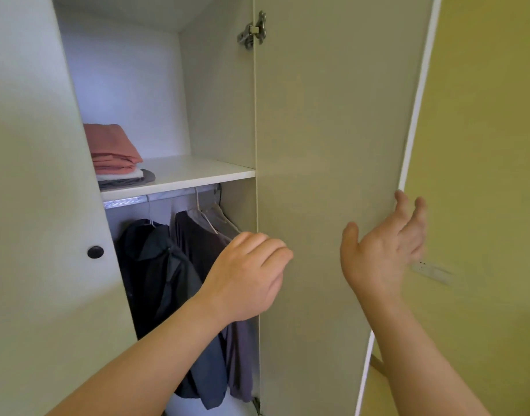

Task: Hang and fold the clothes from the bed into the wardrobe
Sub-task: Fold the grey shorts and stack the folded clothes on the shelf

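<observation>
Left hand (247, 277) loosely curled, empty, before hung clothes (164, 265); right hand (380, 247) splayed at edge of door (332, 115).

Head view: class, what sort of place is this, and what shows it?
Likely a bedroom, at an open wardrobe: folded clothes stacked on a shelf, dark garments hanging from a rail, and a hinged door by the right hand.

white wardrobe shelf (197, 171) — folded stack (115, 156) at its left end, pink on top
</observation>
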The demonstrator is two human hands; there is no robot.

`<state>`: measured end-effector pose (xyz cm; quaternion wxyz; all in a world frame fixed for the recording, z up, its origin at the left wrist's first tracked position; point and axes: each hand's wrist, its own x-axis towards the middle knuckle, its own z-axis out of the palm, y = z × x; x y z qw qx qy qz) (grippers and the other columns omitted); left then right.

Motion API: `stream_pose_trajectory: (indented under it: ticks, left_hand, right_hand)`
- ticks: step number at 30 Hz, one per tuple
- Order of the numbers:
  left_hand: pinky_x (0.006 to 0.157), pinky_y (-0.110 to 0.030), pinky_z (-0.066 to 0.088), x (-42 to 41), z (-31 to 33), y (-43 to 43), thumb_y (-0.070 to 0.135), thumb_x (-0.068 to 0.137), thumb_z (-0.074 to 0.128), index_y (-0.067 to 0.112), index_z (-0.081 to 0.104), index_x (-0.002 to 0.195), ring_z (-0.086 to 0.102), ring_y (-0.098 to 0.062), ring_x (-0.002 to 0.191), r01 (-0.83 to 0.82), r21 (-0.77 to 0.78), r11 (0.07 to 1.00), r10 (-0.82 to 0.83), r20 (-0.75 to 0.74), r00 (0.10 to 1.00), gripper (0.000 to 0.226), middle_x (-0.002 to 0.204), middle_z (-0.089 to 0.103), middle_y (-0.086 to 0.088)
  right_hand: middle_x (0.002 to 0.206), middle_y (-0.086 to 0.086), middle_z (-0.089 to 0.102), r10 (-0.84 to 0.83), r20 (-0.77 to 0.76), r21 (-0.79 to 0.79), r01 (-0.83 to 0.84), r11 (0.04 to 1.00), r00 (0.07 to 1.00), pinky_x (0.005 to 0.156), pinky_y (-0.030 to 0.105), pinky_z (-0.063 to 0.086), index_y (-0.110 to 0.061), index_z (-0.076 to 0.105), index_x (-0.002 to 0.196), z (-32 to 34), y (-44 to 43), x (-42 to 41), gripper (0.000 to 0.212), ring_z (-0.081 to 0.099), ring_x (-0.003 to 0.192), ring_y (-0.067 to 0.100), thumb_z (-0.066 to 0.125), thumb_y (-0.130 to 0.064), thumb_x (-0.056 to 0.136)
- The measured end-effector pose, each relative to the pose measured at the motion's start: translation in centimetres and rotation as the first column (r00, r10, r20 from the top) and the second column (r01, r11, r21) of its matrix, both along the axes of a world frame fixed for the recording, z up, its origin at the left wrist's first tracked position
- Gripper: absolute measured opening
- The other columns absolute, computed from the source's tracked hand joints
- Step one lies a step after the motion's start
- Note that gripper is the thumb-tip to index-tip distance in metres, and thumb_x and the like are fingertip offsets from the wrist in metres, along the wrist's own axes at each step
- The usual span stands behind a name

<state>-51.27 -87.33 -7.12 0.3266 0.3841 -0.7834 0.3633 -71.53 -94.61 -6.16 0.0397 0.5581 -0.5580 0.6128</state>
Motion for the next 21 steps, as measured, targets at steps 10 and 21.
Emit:
stream_pose_trajectory:
  ticks: [10,21]
  left_hand:
    - [0.077,-0.040,0.049,-0.2,-0.2,2.0,0.003,0.088,0.063,0.009,0.073,0.096,0.062,-0.025,0.085,0.014,-0.010,1.000,-0.014,-0.034,0.999,0.015,0.102,0.070,-0.002]
    - [0.096,-0.034,0.043,4.9,-0.8,5.1,0.018,0.095,0.058,0.009,0.076,0.105,0.064,-0.023,0.104,-0.242,-0.025,0.970,0.237,-0.125,0.963,0.023,0.113,0.072,-0.005]
  right_hand:
    - [0.140,0.008,0.051,0.217,0.195,0.127,-0.244,0.961,0.956,0.109,0.047,0.045,-0.013,0.035,0.147,-1.0,0.4,-1.2,0.059,0.050,0.129,0.027,0.052,-0.032,0.094]
    - [0.129,0.001,0.054,0.486,-0.251,-0.069,-0.516,0.854,0.837,0.094,0.033,0.056,-0.016,0.039,0.144,-3.6,6.7,6.8,0.056,0.057,0.115,0.014,0.065,-0.032,0.096]
